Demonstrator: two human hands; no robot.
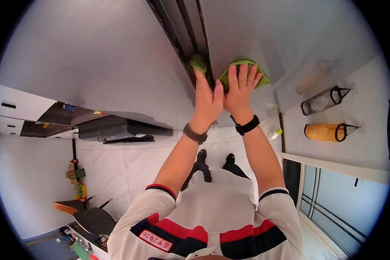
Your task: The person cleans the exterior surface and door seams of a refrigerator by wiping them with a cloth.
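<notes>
My left hand reaches into the dark recessed gap between two glossy grey doors. Its fingers press a bunched green cloth there, and the fingertips are partly hidden. Beside it, my right hand lies flat with spread fingers over another green cloth, against the right grey door. Whether the two green parts belong to one cloth I cannot tell. The hands touch or nearly touch at the thumbs. The left grey door fills the upper left.
On the right wall hang a grey mesh bag holder and an orange one. A bottle with a green cap stands near that wall. To the left are a black box-like unit, a chair and cabinets.
</notes>
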